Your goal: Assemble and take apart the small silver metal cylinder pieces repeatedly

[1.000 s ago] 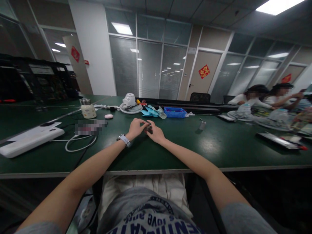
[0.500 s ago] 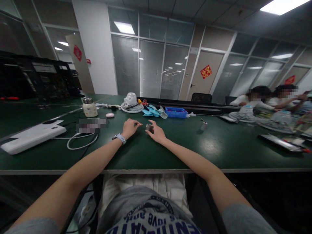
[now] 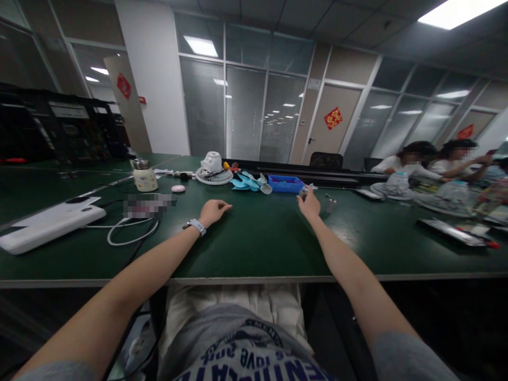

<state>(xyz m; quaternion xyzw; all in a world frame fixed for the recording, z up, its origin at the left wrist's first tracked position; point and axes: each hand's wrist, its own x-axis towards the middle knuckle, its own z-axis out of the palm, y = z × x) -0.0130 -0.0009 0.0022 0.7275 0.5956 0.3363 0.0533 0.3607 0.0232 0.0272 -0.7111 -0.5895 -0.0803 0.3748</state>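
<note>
My right hand (image 3: 310, 204) grips a small metal cylinder (image 3: 303, 193) at the right end of the blue tray, its fingers curled round it. Just right of that hand a similar metal cylinder (image 3: 330, 202), with a thin piece sticking out on top, stands on the table. My left hand (image 3: 214, 211), with a watch (image 3: 196, 227) on its wrist, rests over the middle of the table. Its thumb and fingertips are pinched together; what they hold, if anything, is hidden.
The blue tray (image 3: 284, 183) stands behind my hands, beside light-blue fan blades (image 3: 246, 181) and a white fan body (image 3: 214, 169). To the left are a flask (image 3: 145, 177), a pink oval item (image 3: 178, 188), cables and a white device (image 3: 55, 228). Two people (image 3: 416, 159) sit at the right.
My right hand has moved right and away from my left hand, carrying the metal cylinder to beside the blue tray. My left hand has stayed nearly in place, still pinched.
</note>
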